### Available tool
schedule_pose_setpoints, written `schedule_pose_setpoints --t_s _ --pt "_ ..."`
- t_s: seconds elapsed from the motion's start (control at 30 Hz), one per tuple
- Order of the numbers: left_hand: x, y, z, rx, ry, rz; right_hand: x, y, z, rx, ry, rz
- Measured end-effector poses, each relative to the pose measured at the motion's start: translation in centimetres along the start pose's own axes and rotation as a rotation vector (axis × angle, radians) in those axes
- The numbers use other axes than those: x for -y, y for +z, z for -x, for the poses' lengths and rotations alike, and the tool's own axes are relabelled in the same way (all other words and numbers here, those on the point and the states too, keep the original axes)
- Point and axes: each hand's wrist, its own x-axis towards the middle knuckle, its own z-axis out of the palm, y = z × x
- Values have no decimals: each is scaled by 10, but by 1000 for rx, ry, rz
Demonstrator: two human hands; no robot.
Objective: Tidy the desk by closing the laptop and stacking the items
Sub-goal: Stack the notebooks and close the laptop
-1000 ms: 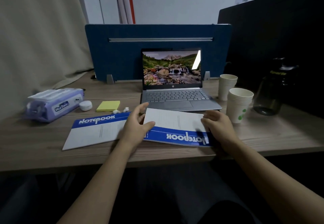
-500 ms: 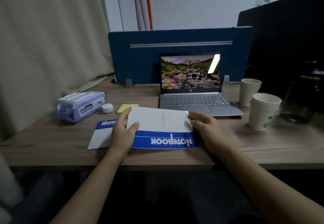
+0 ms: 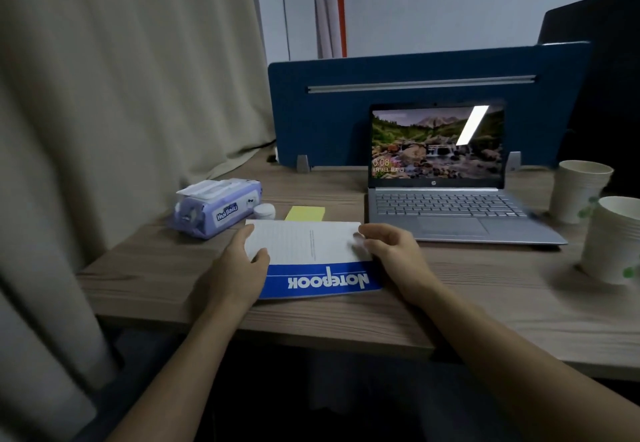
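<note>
A white and blue notebook (image 3: 311, 258) lies near the desk's front edge, its "NOTEBOOK" band upside down toward me. It covers the second notebook, which no longer shows. My left hand (image 3: 239, 268) grips its left edge with the thumb on top. My right hand (image 3: 388, 251) holds its right edge. The silver laptop (image 3: 446, 213) stands open behind and to the right, screen lit. A yellow sticky pad (image 3: 306, 213) lies just beyond the notebook.
A purple wipes pack (image 3: 216, 208) and a small white case (image 3: 265, 211) sit at the left. Two stacks of paper cups (image 3: 581, 189) (image 3: 613, 241) stand at the right. A blue divider (image 3: 415, 109) closes the back, a curtain (image 3: 121, 95) hangs left.
Both hands slid the upside-down notebook leftward over the other notebook, which is now fully covered. The small earbud by the sticky pad is no longer visible.
</note>
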Motion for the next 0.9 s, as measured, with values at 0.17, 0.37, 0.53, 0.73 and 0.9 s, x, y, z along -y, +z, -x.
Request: schedule_pose_setpoints --t_s 0.17,0.37,0.53,0.73,0.9 --pt "-11 -2 4 79 -18 -176 -3 -3 -3 -54 14 30" --pt "-31 9 15 85 277 -366 -5 -6 -4 -95 12 31" --pt "-61 38 10 121 417 -256 -3 -28 -6 -153 -10 157" --pt "-99 83 -16 223 537 -317 6 -86 -16 -251 -49 363" --pt "-128 124 -41 330 626 -381 16 -124 -44 -267 -75 525"
